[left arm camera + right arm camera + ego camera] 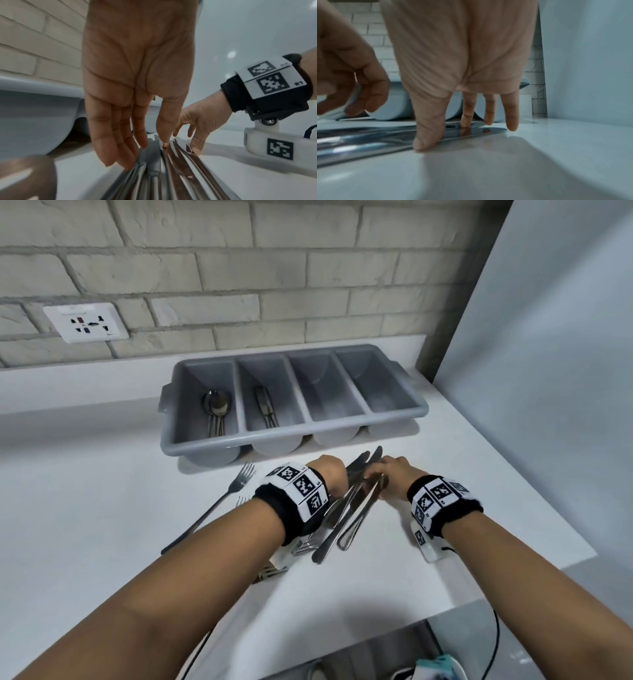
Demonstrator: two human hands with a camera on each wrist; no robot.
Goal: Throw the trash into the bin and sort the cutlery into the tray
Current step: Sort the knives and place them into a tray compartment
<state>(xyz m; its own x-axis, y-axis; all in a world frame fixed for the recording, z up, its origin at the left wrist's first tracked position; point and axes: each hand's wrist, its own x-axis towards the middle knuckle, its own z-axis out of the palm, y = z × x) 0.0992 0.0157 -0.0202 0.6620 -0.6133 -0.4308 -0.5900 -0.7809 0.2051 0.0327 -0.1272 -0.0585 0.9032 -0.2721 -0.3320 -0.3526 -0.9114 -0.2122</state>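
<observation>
A bundle of steel knives (352, 501) lies on the white counter in front of the grey four-compartment tray (294, 436). My left hand (330, 477) reaches down on the bundle's left side, and in the left wrist view its straight fingers (120, 142) touch the knives (171, 169). My right hand (394, 477) touches them from the right. In the right wrist view its thumb (428, 132) rests beside a blade (368, 140) and one fingertip sits on top. Spoons (216, 409) lie in the leftmost compartment, and forks (265, 405) in the second.
A loose fork (219, 505) lies left of my left wrist, and more forks (274, 570) are partly hidden under it. Behind the tray is a brick wall with a socket (87, 321). A white panel (548, 371) bounds the counter on the right. The counter's front edge (342, 642) runs below.
</observation>
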